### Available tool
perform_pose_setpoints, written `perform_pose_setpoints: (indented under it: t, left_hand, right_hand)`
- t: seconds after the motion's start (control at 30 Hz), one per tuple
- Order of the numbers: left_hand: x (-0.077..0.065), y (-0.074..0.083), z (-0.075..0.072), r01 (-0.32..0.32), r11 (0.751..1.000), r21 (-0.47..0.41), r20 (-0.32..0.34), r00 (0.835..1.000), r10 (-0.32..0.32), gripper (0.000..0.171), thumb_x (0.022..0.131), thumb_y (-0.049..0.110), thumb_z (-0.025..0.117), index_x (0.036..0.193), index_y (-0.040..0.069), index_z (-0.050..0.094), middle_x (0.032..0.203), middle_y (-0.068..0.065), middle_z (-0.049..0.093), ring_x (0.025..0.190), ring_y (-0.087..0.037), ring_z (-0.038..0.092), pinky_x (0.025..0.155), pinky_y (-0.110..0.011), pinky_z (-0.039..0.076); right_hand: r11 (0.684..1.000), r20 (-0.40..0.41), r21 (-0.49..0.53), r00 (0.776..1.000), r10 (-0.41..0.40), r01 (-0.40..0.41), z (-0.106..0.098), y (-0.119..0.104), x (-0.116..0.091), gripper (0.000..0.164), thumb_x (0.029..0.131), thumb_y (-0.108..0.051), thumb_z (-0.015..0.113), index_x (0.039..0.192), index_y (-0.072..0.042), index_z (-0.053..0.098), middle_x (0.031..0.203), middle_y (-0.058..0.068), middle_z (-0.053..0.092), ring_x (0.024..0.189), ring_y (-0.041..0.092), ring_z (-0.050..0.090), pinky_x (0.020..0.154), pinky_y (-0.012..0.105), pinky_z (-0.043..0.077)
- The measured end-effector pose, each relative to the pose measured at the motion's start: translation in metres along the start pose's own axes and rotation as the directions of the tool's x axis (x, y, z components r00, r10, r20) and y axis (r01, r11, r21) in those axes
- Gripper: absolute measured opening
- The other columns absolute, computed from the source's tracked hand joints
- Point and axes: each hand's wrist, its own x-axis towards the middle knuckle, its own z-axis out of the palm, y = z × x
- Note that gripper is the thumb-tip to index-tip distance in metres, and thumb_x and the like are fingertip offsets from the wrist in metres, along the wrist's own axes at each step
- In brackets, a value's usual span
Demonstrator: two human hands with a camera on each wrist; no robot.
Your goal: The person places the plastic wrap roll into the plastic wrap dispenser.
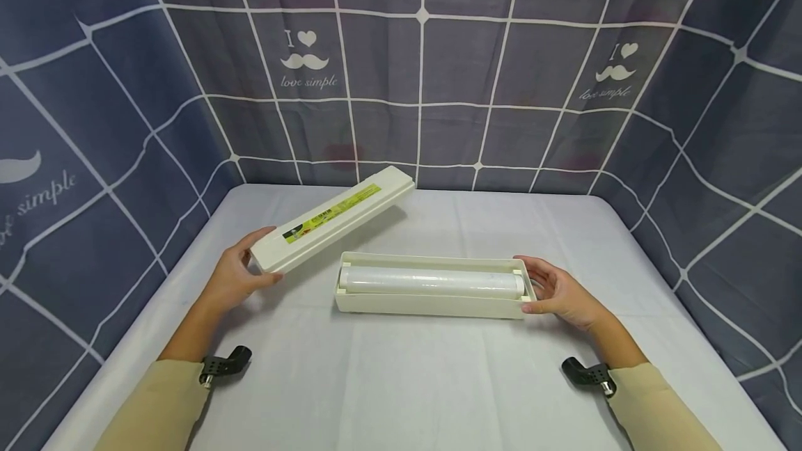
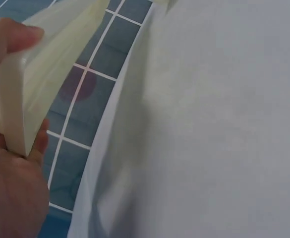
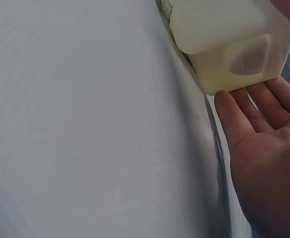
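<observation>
My left hand (image 1: 233,277) holds a long white lid (image 1: 335,220) by its near left end, thumb on the front side and fingers behind. The lid is raised and slants up to the right, with a green and yellow label on top. In the left wrist view, the hollow underside of the lid (image 2: 50,74) shows beside my thumb. In the middle of the table stands the white cling film box (image 1: 432,306), uncovered, with a clear roll of cling film (image 1: 432,281) lying inside. My right hand (image 1: 567,298) grips the box's right end, thumb at the front corner, fingers at the back.
A white cloth covers the table (image 1: 407,381). Dark grey-blue checked curtains (image 1: 376,54) stand along the back and both sides, close to the table's edges. A black camera mount (image 1: 225,362) sits on my left wrist, and another mount (image 1: 589,373) on the right.
</observation>
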Motion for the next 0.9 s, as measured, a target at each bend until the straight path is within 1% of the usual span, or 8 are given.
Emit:
perform_pose_setpoints:
  t: [0.1, 0.23, 0.3, 0.43, 0.53, 0.73, 0.9]
  left_hand:
    - [0.003, 0.002, 0.001, -0.033, 0.998, -0.055, -0.001, 0.999, 0.033, 0.091, 0.072, -0.005, 0.087, 0.152, 0.009, 0.047, 0.144, -0.008, 0.055, 0.118, 0.001, 0.048, 0.097, -0.004, 0.036]
    - [0.006, 0.004, 0.003, -0.076, 0.988, -0.132, 0.012, 0.997, 0.078, 0.090, 0.071, -0.011, 0.085, 0.151, 0.005, 0.047, 0.137, 0.007, 0.056, 0.113, -0.003, 0.052, 0.092, -0.009, 0.042]
    - [0.008, 0.004, 0.003, -0.094, 0.981, -0.169, 0.028, 0.995, 0.101, 0.090, 0.071, -0.014, 0.084, 0.151, 0.002, 0.046, 0.136, 0.011, 0.056, 0.111, -0.004, 0.054, 0.089, -0.009, 0.045]
    - [0.010, 0.005, 0.005, -0.131, 0.963, -0.237, 0.068, 0.986, 0.151, 0.090, 0.070, -0.019, 0.081, 0.151, -0.002, 0.045, 0.139, 0.009, 0.055, 0.113, -0.006, 0.055, 0.088, -0.011, 0.049]
    - [0.013, 0.007, 0.007, -0.146, 0.952, -0.268, 0.091, 0.980, 0.176, 0.090, 0.070, -0.022, 0.079, 0.151, -0.003, 0.044, 0.141, 0.008, 0.055, 0.116, -0.007, 0.056, 0.089, -0.011, 0.050]
    - [0.017, 0.013, 0.010, -0.134, 0.947, -0.292, 0.124, 0.976, 0.177, 0.089, 0.071, -0.021, 0.078, 0.151, -0.004, 0.044, 0.142, 0.010, 0.055, 0.116, -0.006, 0.057, 0.089, -0.012, 0.051]
    - [0.019, 0.018, 0.013, -0.130, 0.934, -0.332, 0.143, 0.972, 0.186, 0.088, 0.070, -0.023, 0.077, 0.150, -0.006, 0.043, 0.141, 0.010, 0.056, 0.115, -0.006, 0.057, 0.090, -0.013, 0.052]
  right_hand:
    - [1.000, 0.000, 0.009, 1.000, -0.002, 0.002, 0.000, 0.000, 0.000, 0.092, 0.076, 0.017, 0.077, 0.152, 0.015, 0.026, 0.147, 0.002, 0.053, 0.129, 0.002, 0.056, 0.102, 0.019, 0.052]
    - [1.000, -0.008, 0.012, 1.000, 0.001, -0.001, 0.001, -0.001, -0.001, 0.093, 0.075, 0.016, 0.078, 0.153, 0.015, 0.025, 0.148, 0.002, 0.052, 0.130, 0.002, 0.055, 0.101, 0.019, 0.053]
    - [1.000, -0.014, 0.012, 1.000, 0.006, -0.006, 0.001, -0.001, -0.001, 0.094, 0.075, 0.017, 0.078, 0.153, 0.015, 0.025, 0.148, 0.001, 0.052, 0.131, 0.002, 0.055, 0.101, 0.019, 0.053]
    - [1.000, -0.019, 0.013, 1.000, 0.008, -0.008, 0.001, 0.000, -0.002, 0.094, 0.075, 0.017, 0.078, 0.153, 0.015, 0.025, 0.149, 0.000, 0.051, 0.132, 0.002, 0.054, 0.102, 0.019, 0.052]
    - [1.000, -0.019, 0.014, 1.000, 0.005, -0.005, 0.001, 0.000, -0.002, 0.094, 0.075, 0.017, 0.078, 0.153, 0.015, 0.025, 0.149, 0.000, 0.051, 0.132, 0.002, 0.054, 0.102, 0.019, 0.052]
    - [1.000, -0.015, 0.018, 1.000, 0.003, -0.002, 0.001, 0.001, -0.002, 0.095, 0.076, 0.016, 0.078, 0.154, 0.014, 0.024, 0.150, 0.000, 0.050, 0.133, 0.002, 0.054, 0.102, 0.019, 0.052]
    - [1.000, -0.019, 0.021, 1.000, 0.005, -0.004, 0.001, 0.001, -0.002, 0.094, 0.076, 0.016, 0.078, 0.153, 0.015, 0.024, 0.150, 0.000, 0.050, 0.133, 0.002, 0.053, 0.103, 0.019, 0.052]
